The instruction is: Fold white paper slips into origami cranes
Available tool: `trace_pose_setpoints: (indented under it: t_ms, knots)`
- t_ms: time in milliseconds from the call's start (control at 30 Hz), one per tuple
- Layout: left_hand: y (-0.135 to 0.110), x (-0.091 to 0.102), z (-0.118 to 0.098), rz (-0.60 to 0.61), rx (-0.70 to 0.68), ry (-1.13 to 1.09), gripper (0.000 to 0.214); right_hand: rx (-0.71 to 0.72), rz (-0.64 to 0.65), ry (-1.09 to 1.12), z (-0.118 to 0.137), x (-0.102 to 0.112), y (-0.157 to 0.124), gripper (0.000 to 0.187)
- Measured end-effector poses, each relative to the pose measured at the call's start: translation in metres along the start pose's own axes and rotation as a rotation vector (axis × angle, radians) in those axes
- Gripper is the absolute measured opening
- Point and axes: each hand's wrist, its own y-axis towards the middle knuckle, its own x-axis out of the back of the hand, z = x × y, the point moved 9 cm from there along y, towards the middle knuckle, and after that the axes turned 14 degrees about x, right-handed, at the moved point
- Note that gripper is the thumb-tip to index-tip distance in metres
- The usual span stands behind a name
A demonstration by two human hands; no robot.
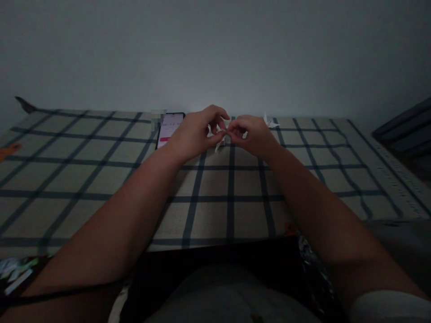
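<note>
Both my hands meet at the far middle of a checked cloth (101, 179). My left hand (197, 132) and my right hand (251, 133) pinch a small piece of white folded paper (219, 134) between their fingertips, fingers curled round it. Most of the paper is hidden by my fingers. Just behind my right hand, a small white folded paper figure (270, 122) lies on the cloth.
A phone (169, 128) with a lit screen lies to the left of my left hand. A plain wall rises behind the surface. A dark object (404, 130) stands at the right edge. Coloured scraps (15, 273) lie at the near left.
</note>
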Motion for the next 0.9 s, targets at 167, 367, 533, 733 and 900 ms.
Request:
trace_pose_setpoints:
  t_ms: [167,367,533,733,900]
  knots:
    - [0.001,0.003,0.004,-0.044,0.020,-0.095,0.034,-0.024,-0.048,0.028,-0.003,0.002,-0.002,0.008]
    - [0.000,0.005,0.001,-0.077,0.019,-0.071,0.031,-0.017,-0.049,0.041,-0.006,0.001,-0.002,0.013]
    - [0.000,0.004,0.001,-0.071,0.025,-0.059,0.038,0.010,-0.047,0.023,0.000,0.001,-0.001,0.009]
    - [-0.002,0.014,-0.001,-0.157,-0.003,0.002,0.043,-0.046,-0.171,0.172,-0.010,0.005,-0.004,0.021]
    - [0.003,0.019,0.033,-0.319,0.161,-0.153,0.053,-0.168,-0.274,0.396,-0.026,0.002,-0.008,0.029]
